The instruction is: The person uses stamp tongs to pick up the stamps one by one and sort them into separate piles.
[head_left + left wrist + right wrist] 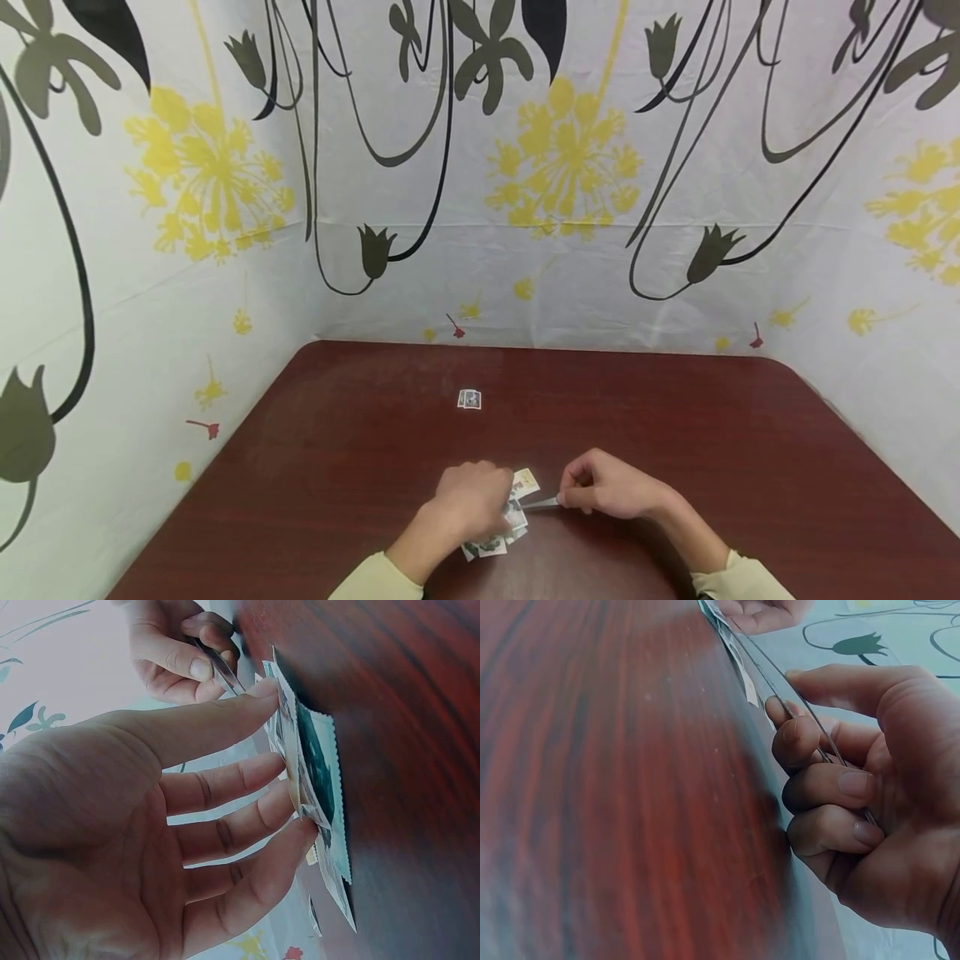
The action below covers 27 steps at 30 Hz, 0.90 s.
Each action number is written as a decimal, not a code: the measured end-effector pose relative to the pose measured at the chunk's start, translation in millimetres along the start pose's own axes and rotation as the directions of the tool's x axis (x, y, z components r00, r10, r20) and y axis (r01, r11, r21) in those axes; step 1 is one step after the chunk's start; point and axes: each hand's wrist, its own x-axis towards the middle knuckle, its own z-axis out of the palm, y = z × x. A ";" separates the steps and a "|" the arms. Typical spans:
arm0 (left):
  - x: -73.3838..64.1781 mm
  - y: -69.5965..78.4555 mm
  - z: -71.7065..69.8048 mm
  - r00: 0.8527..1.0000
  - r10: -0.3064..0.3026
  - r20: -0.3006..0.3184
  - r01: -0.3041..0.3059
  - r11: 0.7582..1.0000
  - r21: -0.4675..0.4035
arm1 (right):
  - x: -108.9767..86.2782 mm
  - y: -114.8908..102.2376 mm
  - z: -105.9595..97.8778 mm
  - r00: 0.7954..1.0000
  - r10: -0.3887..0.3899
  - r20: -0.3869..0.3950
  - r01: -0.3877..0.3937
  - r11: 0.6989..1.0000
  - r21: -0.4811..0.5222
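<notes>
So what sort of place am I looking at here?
Probably a screened-off tabletop workspace; the wider room is out of view. Flower-patterned coverings rise behind and beside a dark red table, where the left hand touches small stamp-like papers and the right hand holds tweezers.

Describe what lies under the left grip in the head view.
Overlapping stamp-like papers stick out from beneath the left grip; the parts it covers cannot be seen there.
</notes>
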 end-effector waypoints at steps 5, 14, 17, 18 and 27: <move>0.0 -0.3 -1.4 1.000 0.005 -0.003 -0.005 1.000 -0.006 | 1.1 -0.1 1.4 1.000 -0.007 -0.001 0.007 1.000 -0.021; -0.8 -2.0 -3.8 1.000 0.004 0.004 -0.004 1.000 -0.016 | 2.3 -0.3 1.7 1.000 -0.020 -0.002 0.020 1.000 -0.020; -0.8 -3.4 -5.1 1.000 0.002 0.012 -0.001 0.999 -0.037 | 1.6 -0.2 1.8 1.000 -0.022 -0.005 0.022 1.000 -0.017; -0.7 -3.9 -5.0 1.000 0.003 0.013 -0.002 0.999 -0.047 | 1.4 -0.1 1.7 1.000 -0.021 -0.005 0.021 1.000 -0.017; -2.0 -9.8 -13.8 1.000 0.014 0.022 -0.012 0.994 -0.105 | -0.4 3.9 -0.9 1.000 -0.007 -0.012 0.007 1.000 -0.014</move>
